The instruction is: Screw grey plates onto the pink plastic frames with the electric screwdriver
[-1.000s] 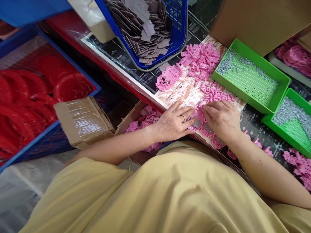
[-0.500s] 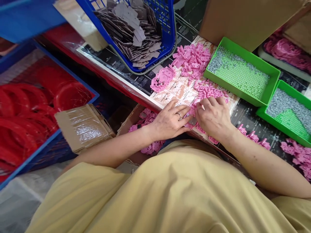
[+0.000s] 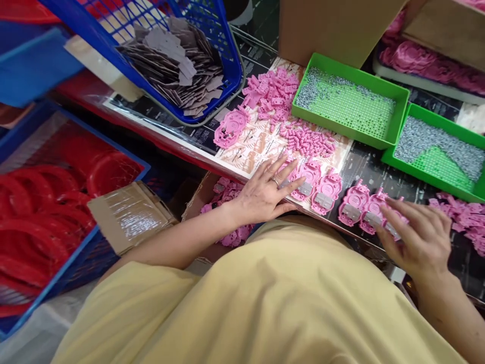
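Note:
Pink plastic casings, each with a grey plate across its lower part, lie in a row along the table's front edge. My left hand, a ring on one finger, lies with fingers spread over the row's left end and partly hides a casing there. Farther right is a second group of such casings. Over its right end is my right hand, thumb and fingers apart around the last casing, which they partly cover; I cannot tell whether they touch it. Behind the left group lie small pink beads or knobs and a heap of pink parts.
Two green trays of small grey metal pieces stand at the back right. A blue basket of grey plates is behind to the left. Below the edge sits a cardboard box of pink parts; a blue crate holds red rings.
My right hand has moved right, from beside my left hand to the right-hand casings. Casings it covered are now visible. My left hand's fingers are more spread. The view has shifted slightly.

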{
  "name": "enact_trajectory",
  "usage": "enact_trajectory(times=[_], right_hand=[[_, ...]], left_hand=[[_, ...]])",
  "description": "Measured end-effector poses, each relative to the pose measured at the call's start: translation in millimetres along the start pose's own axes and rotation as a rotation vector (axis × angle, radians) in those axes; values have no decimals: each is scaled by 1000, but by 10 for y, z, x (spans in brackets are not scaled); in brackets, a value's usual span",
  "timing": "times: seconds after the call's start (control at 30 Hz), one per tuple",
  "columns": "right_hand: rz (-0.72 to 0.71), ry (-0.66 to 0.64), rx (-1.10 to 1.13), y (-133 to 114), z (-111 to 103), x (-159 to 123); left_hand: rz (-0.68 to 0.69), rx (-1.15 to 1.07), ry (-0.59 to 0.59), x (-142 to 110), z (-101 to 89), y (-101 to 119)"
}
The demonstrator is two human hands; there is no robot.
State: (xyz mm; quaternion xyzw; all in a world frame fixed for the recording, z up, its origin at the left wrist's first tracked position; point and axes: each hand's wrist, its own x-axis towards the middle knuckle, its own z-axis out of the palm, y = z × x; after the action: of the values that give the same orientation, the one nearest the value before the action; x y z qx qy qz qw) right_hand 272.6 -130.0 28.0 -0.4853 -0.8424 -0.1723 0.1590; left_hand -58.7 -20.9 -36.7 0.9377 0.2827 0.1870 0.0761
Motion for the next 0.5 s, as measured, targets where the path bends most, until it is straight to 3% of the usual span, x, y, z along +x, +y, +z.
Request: enact_trajectory(times=[0.1,0.2,0.33,0.5], right_hand=[[-15,-127,-62,-93,37,-379],[-4,-200,-66,-149,109,-577],[28,-270,-32,-153,228,-640],[30,-266,4,-77,318,-614]], left_hand=[[66,28,-7,68,53,50],[118,39,-26,139,89,96],[165,68,-59,220,127,156],[193,89,-34,304,208,206]])
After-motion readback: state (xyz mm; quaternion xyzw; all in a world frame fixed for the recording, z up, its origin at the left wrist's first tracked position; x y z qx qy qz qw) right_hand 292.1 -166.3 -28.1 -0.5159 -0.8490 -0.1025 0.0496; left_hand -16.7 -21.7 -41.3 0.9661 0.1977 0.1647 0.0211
